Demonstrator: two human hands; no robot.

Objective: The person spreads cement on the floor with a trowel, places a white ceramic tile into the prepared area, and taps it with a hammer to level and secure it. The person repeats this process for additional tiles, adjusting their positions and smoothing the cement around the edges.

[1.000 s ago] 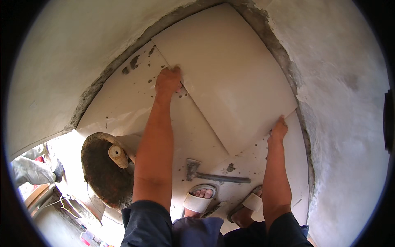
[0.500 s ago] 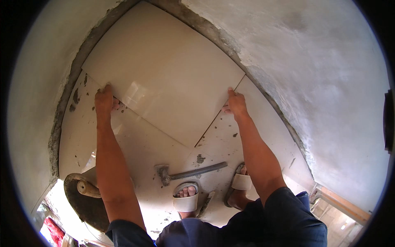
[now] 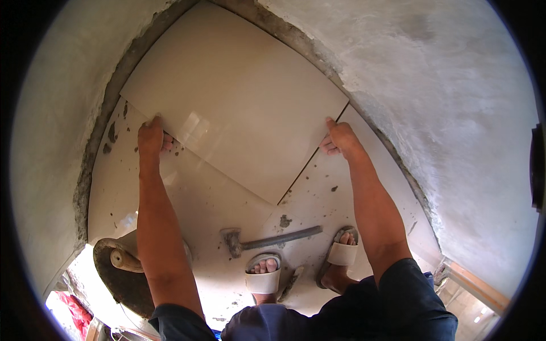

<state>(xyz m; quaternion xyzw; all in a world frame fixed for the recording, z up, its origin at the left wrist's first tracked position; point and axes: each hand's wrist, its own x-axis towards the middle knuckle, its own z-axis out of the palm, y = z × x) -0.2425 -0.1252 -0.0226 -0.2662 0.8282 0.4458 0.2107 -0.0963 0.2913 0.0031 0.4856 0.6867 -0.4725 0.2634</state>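
Observation:
A large glossy cream floor tile (image 3: 239,102) fills the corner between two walls, one of its corners pointing toward me. My left hand (image 3: 152,138) grips its left near edge, thumb on top and fingers bent at the rim. On the right near edge, my right hand (image 3: 341,138) holds on the same way, its curled fingers beside the seam. A dark narrow gap runs along that right edge, against the neighbouring tile (image 3: 369,165). Along the left edge lies another tile (image 3: 210,187), spotted with mortar. Fingertips under the rim are partly hidden.
A dirty mallet (image 3: 273,238) lies on the tiles before my sandalled feet. A thin mortar-caked strip (image 3: 291,284) rests between the feet. Beside my left forearm is a dark trowel-like tool with a wooden handle (image 3: 124,260). Rough plastered walls (image 3: 426,102) close in both sides.
The view has shifted slightly, so everything sits a little further right. The gap at the tile's right edge shows darker and more continuous. Both hands stay on the tile, fingers slightly shifted on the right.

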